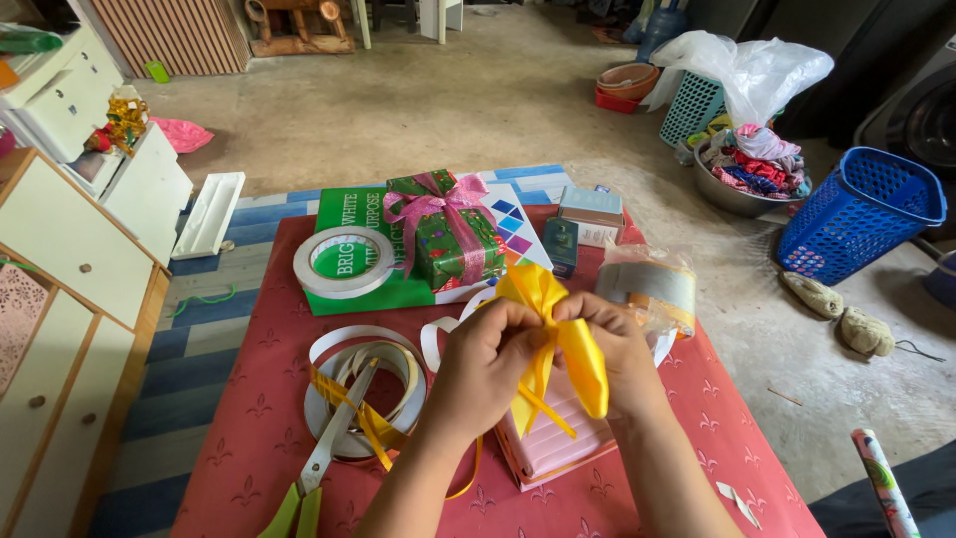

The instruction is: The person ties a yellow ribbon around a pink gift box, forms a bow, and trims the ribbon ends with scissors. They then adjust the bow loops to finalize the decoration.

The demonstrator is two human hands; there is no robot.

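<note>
My left hand (485,361) and my right hand (609,341) both pinch a yellow ribbon bow (543,297) at its knot. One yellow loop stands up above my fingers and another hangs down by my right hand. Under the bow lies a pink striped box (558,443), partly hidden by my hands, on the red cloth (259,438). Behind it stands a green wrapped gift with a pink bow (445,229).
Scissors with green handles (321,460) lie across a white tape ring and yellow ribbon scraps (363,384). A tape roll (345,261) sits on a green paper pack. Small boxes (588,214) and a plastic-wrapped roll (652,284) lie right. A blue basket (861,211) and white drawers (60,239) flank the cloth.
</note>
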